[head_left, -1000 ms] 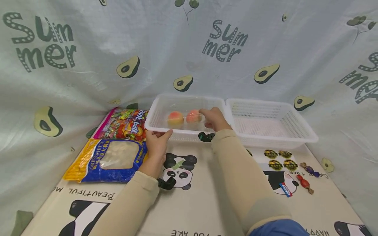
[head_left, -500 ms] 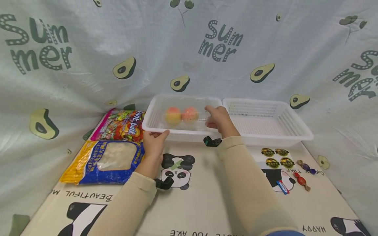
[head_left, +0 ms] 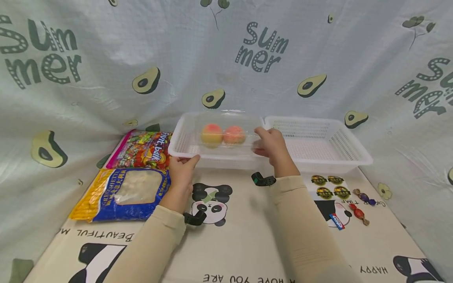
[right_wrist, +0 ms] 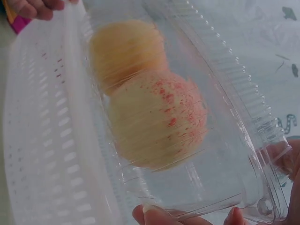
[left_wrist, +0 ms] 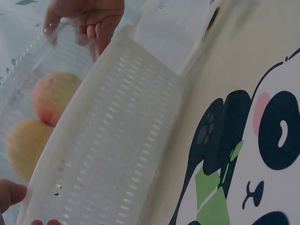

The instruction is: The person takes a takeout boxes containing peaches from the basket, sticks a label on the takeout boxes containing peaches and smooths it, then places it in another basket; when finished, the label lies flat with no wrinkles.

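Raised since the earlier frame: clear plastic clamshell box (head_left: 224,133) with two peach-coloured round buns, now above the white perforated plastic basket (head_left: 184,146) at frame centre. Right hand (head_left: 271,144) pinches the box's right end, fingers clamped, lifting it clear. Left hand (head_left: 183,169), thumb against the near rim, apparently steadies the basket.

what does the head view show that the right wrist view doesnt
Only the head view shows the second white basket, the two snack bags, the wrapped candies and the panda mat.

Only the right wrist view shows the red speckles on the nearer peach and the ribbed clear lid.

Both show the right hand holding the clear clamshell box with two peaches above the left basket, whose rim the left hand holds.
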The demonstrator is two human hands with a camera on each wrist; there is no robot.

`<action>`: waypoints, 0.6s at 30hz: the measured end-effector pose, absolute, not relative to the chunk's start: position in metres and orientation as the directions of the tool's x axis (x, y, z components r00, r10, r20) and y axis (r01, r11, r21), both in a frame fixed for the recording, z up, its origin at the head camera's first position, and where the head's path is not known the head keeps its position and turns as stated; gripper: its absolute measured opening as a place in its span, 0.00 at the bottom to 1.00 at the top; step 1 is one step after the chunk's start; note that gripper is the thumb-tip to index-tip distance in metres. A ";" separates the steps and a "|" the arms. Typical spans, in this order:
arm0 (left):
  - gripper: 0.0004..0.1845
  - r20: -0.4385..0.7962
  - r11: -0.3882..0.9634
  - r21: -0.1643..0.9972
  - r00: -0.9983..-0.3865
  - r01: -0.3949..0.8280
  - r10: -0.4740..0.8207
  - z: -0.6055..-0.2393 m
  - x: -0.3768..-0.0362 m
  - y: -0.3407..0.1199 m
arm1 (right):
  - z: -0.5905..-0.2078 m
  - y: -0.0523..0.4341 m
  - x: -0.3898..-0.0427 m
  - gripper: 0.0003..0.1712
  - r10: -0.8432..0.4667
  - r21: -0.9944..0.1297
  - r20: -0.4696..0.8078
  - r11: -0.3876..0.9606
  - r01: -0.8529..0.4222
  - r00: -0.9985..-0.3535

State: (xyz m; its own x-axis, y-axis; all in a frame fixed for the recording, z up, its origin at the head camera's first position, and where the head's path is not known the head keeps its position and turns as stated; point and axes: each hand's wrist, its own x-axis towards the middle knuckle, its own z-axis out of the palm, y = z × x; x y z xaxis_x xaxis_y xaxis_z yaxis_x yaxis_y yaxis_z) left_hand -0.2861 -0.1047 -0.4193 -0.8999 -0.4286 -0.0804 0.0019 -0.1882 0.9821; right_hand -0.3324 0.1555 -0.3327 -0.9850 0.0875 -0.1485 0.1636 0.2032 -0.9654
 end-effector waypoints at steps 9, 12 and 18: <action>0.34 -0.049 -0.190 0.981 -0.905 0.035 -0.422 -0.421 -0.288 -0.105 | -0.333 0.166 -0.313 0.31 0.082 -0.962 -0.069 0.258 0.088 -0.994; 0.34 -0.056 -0.205 0.978 -0.903 0.036 -0.426 -0.422 -0.288 -0.106 | -0.334 0.169 -0.304 0.31 0.078 -0.958 -0.076 0.271 0.094 -0.994; 0.32 -0.076 -0.243 0.970 -0.900 0.034 -0.430 -0.423 -0.291 -0.106 | -0.337 0.173 -0.283 0.30 0.094 -0.959 -0.080 0.265 0.102 -0.992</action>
